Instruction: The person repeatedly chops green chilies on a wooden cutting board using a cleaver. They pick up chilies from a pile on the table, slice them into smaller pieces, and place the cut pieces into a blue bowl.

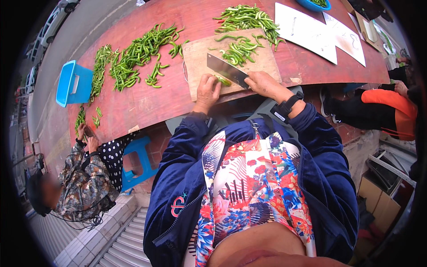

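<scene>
My right hand (262,83) is closed round the handle end of a cleaver (227,70), whose broad blade slants over a wooden cutting board (200,60). Just left of the blade, my left hand (208,89) has its bent fingertips at a green pepper (223,80) on the board; whether they grip it I cannot tell. Beyond the blade lie several cut green peppers (241,50). A heap of green peppers (247,18) rests past the board's far edge, and a larger heap of green peppers (143,48) spreads to the left.
A blue plastic bin (75,83) stands at the left of the red table (160,103). White boards (307,31) and a blue bowl (313,5) are at the far right. A person in a patterned jacket (88,177) works at the left end, beside a blue stool (140,163). Another person stands right.
</scene>
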The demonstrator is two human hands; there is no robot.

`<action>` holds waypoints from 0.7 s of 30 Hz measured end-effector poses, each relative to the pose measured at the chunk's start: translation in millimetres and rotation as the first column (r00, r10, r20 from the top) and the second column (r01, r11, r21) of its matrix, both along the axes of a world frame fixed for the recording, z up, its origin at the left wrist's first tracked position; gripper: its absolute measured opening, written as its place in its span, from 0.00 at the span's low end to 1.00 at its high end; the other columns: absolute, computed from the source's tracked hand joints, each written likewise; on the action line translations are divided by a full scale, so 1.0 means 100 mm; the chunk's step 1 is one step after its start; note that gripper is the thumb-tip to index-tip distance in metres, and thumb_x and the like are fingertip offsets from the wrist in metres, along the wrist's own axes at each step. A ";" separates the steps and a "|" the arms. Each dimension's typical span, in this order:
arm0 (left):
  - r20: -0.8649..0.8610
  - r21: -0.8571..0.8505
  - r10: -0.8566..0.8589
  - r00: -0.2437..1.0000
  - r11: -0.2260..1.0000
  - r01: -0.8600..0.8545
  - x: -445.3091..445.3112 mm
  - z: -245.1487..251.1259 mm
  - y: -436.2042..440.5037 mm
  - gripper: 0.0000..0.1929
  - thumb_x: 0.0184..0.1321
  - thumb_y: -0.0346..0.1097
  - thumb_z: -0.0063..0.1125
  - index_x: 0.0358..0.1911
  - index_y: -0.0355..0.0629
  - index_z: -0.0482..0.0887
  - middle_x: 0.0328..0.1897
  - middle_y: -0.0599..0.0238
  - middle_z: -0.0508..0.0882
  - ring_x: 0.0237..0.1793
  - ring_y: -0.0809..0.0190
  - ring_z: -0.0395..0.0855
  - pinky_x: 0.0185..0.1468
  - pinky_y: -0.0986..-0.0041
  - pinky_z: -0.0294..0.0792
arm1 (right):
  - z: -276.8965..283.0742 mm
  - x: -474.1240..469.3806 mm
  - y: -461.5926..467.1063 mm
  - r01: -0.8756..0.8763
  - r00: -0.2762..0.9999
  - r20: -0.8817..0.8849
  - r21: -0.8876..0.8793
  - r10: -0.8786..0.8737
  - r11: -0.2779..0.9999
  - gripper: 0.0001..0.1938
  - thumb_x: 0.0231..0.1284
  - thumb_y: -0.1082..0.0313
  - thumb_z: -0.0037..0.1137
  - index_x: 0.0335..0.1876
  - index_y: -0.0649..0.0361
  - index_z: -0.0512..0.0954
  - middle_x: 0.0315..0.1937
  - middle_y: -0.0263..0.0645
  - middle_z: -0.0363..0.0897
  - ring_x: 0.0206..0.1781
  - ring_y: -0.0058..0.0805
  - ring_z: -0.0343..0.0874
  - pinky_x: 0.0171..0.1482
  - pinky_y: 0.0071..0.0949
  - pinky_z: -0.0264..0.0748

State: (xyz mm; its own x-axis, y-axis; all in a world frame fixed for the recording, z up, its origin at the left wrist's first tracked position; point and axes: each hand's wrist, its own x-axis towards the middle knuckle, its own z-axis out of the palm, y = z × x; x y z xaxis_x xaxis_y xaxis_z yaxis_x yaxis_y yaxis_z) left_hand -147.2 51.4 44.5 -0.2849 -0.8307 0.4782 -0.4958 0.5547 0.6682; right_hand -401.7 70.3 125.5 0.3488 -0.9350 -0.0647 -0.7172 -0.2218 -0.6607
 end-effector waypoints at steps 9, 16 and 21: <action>0.049 -0.014 -0.019 0.999 1.000 0.020 -0.01 0.03 0.01 0.10 0.54 0.26 0.65 0.39 0.40 0.81 0.42 0.53 0.77 0.42 0.48 0.79 0.46 0.63 0.74 | 0.14 -0.07 0.15 -0.011 1.000 -0.015 0.009 0.011 1.000 0.14 0.66 0.61 0.52 0.35 0.66 0.78 0.31 0.59 0.80 0.39 0.61 0.80 0.44 0.51 0.75; 0.057 -0.014 -0.035 0.998 0.999 0.036 0.00 0.03 0.00 0.10 0.55 0.25 0.64 0.40 0.40 0.81 0.42 0.53 0.77 0.42 0.47 0.79 0.46 0.64 0.74 | 0.19 -0.14 0.07 -0.056 0.996 -0.062 0.089 0.062 0.994 0.15 0.67 0.60 0.52 0.36 0.66 0.79 0.32 0.59 0.81 0.40 0.61 0.80 0.45 0.51 0.75; 0.039 -0.011 -0.048 0.998 0.999 0.049 0.00 0.03 -0.01 0.10 0.55 0.24 0.64 0.40 0.39 0.81 0.41 0.53 0.77 0.41 0.48 0.79 0.45 0.64 0.74 | 0.22 -0.18 -0.01 -0.091 0.994 -0.042 0.183 0.100 0.979 0.16 0.69 0.59 0.50 0.38 0.68 0.78 0.29 0.58 0.80 0.37 0.59 0.81 0.42 0.49 0.75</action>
State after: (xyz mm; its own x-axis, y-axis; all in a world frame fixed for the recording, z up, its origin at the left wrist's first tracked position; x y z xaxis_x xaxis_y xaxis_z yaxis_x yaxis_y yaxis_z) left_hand -147.6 50.7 47.3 -0.3434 -0.8096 0.4761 -0.4934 0.5869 0.6420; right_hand -419.9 69.7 147.7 0.4282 -0.8687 -0.2492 -0.7319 -0.1716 -0.6594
